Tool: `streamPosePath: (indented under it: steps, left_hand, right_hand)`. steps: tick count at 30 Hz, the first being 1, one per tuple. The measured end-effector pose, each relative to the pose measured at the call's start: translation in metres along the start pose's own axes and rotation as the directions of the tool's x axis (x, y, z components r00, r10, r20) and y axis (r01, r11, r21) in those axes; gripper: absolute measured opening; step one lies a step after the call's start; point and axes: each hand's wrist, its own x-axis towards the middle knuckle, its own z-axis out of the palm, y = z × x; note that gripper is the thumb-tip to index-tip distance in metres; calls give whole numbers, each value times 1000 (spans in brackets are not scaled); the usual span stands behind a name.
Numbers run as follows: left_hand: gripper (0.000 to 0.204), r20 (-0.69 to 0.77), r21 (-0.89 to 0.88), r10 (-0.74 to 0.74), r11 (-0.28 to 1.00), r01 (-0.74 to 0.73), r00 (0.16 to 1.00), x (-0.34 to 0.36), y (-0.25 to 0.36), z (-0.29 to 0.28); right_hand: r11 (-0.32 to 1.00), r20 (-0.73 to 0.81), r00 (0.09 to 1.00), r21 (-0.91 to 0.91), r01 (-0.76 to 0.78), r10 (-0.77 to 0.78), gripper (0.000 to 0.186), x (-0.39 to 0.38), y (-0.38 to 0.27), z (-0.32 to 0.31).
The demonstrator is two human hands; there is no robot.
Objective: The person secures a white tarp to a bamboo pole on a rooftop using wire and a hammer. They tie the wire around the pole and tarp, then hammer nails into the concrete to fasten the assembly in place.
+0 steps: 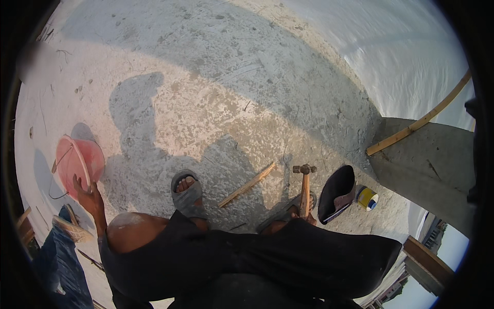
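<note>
My right hand (307, 218) is wrapped round the wooden handle of a hammer (305, 188). The hammer stands with its metal head up, in front of my sandalled right foot. On the left, my left hand (90, 200) reaches past my bare knee with its fingers apart. It overlaps the near rim of a pink-red bucket (95, 157); whether the fingertips touch it I cannot tell. The bucket is tipped towards me and has a thin wire handle. Between my feet and the hammer, a narrow strip of wood (247, 184) lies on the rough concrete floor (206, 108).
Right of the hammer lie a black bag-like item (337, 194) and a yellow can (367, 198). A concrete block or column (422, 159) rises beyond them, with a curved-looking wooden batten (419, 123) against it. White sheeting (406, 46) covers the far right. Blue cloth (64, 257) shows lower left.
</note>
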Motion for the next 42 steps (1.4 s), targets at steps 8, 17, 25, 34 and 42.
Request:
streamPosePath:
  steps: [8,17,25,34,42]
  left_hand:
    - [47,493,-212,0,970,120,870,24,-14,-3]
    - [33,324,-96,-79,989,116,943,-20,162,14]
    - [43,356,-301,272,939,-166,894,-60,240,13]
    - [38,852,-217,254,967,-132,458,-57,223,-113]
    - [34,671,-519,361,852,63,647,68,338,-252]
  right_hand:
    - [983,-181,975,-158,98,-127,41,31,3,-74]
    - [707,-277,699,-543,453,-660,28,95,-62,-96]
    - [657,-54,744,-515,550,-666,26,107,-34,-146]
    - [512,-333,943,809,288,-3,35,44,-155,-394]
    - [148,-308,951,940,308,-20,29,-137,-235,-485]
